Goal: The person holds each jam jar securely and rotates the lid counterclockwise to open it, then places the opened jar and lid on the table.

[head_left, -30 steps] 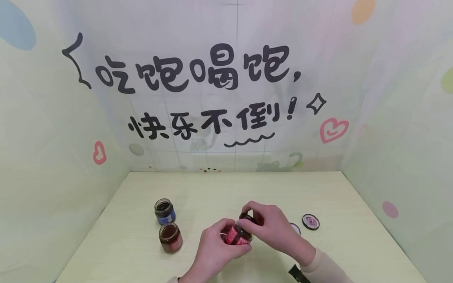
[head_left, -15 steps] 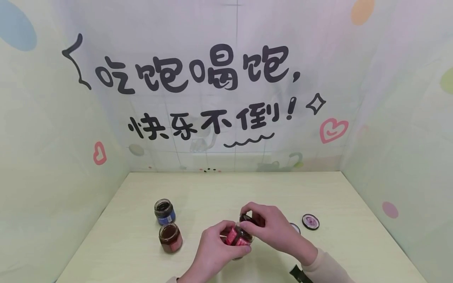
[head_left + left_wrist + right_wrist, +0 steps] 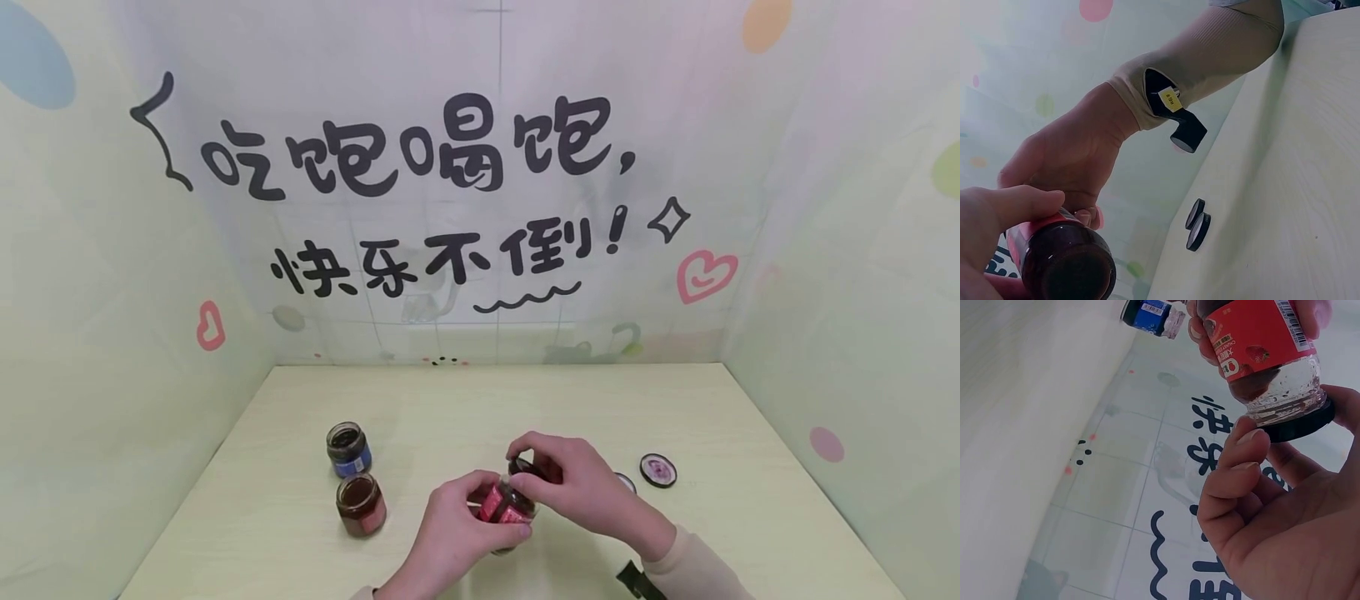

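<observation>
My left hand (image 3: 457,521) grips the body of a red-labelled strawberry jam jar (image 3: 1260,344) above the middle of the table. It is tilted, with its neck toward my right hand (image 3: 581,483). Fingers and thumb of that hand hold the rim of the dark lid (image 3: 1304,425), which sits on the jar's mouth. Dark red jam and a smeared upper part show through the glass in the right wrist view. The jar's base (image 3: 1079,272) faces the left wrist camera. Whether the lid is loose, I cannot tell.
To the left on the table (image 3: 262,517) stand two lidless jars, one with a blue label (image 3: 352,460) and one with a red label (image 3: 362,512). At right lies an upturned lid (image 3: 658,471); a second lid (image 3: 626,483) is partly behind my right hand. Printed sheets enclose the table.
The jar has tipped slightly more upright, so its lower end now shows below my left hand. My right hand stays on the lid and has shifted very slightly downward.
</observation>
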A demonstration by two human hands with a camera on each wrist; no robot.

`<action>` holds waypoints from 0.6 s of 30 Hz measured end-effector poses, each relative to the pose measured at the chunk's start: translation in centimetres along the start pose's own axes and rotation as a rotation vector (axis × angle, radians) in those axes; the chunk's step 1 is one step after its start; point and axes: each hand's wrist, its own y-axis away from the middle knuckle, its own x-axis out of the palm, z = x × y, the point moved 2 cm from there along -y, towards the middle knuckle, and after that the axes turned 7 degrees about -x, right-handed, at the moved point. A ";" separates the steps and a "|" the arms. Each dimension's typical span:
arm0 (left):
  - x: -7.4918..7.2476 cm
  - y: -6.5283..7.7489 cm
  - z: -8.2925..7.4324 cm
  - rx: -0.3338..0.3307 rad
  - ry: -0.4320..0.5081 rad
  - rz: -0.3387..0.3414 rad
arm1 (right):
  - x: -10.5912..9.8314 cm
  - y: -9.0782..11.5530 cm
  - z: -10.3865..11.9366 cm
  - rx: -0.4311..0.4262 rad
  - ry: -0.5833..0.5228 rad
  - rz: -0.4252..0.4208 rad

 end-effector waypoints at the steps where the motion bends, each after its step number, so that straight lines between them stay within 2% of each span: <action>1: 0.0 0.0 0.0 0.001 -0.006 0.002 | -0.1 0.0 0.0 0.004 0.015 0.006; 6: -0.1 -0.1 0.1 0.029 -0.056 -0.011 | -0.3 0.1 0.3 0.039 0.113 0.032; 12: 0.2 -0.4 0.6 0.098 -0.147 -0.060 | 0.2 0.0 0.3 0.142 0.210 0.000; 18: 0.5 -0.5 1.0 0.118 -0.252 -0.127 | 0.8 -0.1 0.0 0.212 0.213 -0.005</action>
